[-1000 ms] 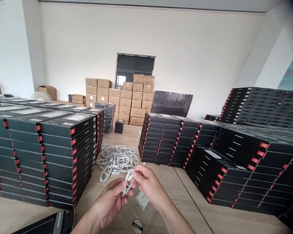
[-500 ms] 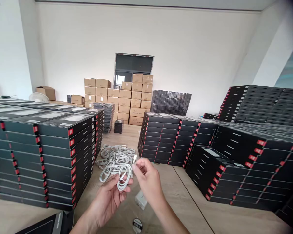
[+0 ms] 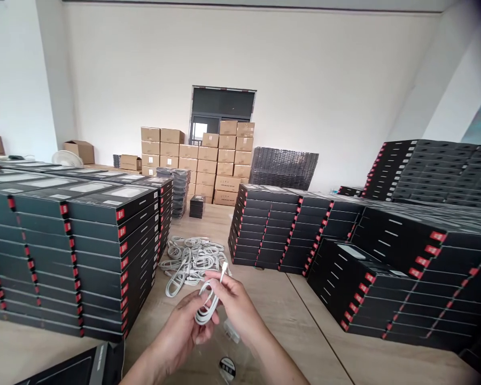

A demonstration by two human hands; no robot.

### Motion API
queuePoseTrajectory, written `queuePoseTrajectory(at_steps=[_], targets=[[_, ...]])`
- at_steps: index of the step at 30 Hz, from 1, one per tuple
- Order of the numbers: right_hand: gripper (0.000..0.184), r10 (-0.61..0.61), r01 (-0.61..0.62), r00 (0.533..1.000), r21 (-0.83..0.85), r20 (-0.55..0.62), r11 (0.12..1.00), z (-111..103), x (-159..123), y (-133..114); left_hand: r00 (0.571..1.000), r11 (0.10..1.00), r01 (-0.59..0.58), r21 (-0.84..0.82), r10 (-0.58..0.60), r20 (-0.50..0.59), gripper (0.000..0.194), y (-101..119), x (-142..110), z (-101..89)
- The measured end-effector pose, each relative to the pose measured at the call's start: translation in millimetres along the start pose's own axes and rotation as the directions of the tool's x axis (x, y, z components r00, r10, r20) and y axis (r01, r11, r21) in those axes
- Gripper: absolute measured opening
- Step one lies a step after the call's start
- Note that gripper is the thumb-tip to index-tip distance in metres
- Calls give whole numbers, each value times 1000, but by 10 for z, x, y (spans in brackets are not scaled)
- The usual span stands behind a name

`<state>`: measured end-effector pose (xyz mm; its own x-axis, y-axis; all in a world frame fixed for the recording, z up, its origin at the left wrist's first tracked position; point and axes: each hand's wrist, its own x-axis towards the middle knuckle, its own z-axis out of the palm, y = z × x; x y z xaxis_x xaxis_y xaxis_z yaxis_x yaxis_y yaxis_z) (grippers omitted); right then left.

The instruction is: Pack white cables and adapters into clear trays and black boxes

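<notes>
A coiled white charging cable (image 3: 207, 314) is held between both hands above the table. My left hand (image 3: 186, 323) is closed around the lower left of the coil. My right hand (image 3: 230, 297) pinches the cable's upper right side, and a white connector end (image 3: 224, 267) sticks up beyond its fingers. Just beyond the hands lies a pile of similar white cables (image 3: 196, 255) on the wooden table (image 3: 278, 321). Partly hidden by my right forearm, a small whitish, clear-looking block (image 3: 231, 331) rests below. Nearer to me is a round black label (image 3: 227, 368).
Tall stacks of black boxes with red tabs stand at left (image 3: 96, 256) and right (image 3: 369, 289). A black box (image 3: 72, 369) lies at the near left edge. Farther back are dark trays (image 3: 180, 192), a small black stack (image 3: 196, 206) and brown cartons (image 3: 206, 166).
My right hand has come in against the coil and now grips it alongside the left. The connector end, held apart before, stands close above the coil. The view has shifted slightly.
</notes>
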<state>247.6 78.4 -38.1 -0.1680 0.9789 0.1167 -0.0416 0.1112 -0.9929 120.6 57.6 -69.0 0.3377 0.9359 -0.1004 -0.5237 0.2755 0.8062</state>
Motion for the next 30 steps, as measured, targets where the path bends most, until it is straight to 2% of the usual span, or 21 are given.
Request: queuePoseTrajectory(at_steps=[3,8,10,12,14,17,19,21,23,26,30], targets=[[51,14,-13,1000,69,-21,998,66,-17,25,997,999,-16,28,14,71,33,-9,-16,28],[57,101,-82,992,208,-82,975,168,-55,77,996,997,-31,70,25,88,36,-43,-33,69],[55,166,-147,983,206,-75,967,200,-70,64,996,993,-31,111,22,85,38,-56,-36,83],[47,183,-162,980,231,-73,959,192,-70,5,996,979,-21,204,4,84,40,-44,-33,76],[39,126,-79,985,341,-117,937,120,-59,-92,997,936,-62,346,45,55,38,-8,-25,35],[35,61,52,974,479,-217,876,-105,-81,-218,965,770,-202,605,263,-12,19,36,-13,-71],[42,92,37,963,462,-252,886,-286,-153,-215,933,645,-239,726,361,-13,7,4,-11,-132],[48,128,2,948,405,-293,914,-446,-259,-131,926,587,-241,773,378,1,19,-87,-13,-163],[51,140,-8,930,363,-339,932,-561,-365,-2,928,590,-231,774,372,-6,25,-208,-14,-162],[50,139,22,913,387,-383,922,-647,-458,155,934,617,-199,761,356,-44,20,-354,0,-132],[39,129,86,894,446,-429,891,-673,-477,202,937,672,-184,717,341,-79,18,-423,41,-69]])
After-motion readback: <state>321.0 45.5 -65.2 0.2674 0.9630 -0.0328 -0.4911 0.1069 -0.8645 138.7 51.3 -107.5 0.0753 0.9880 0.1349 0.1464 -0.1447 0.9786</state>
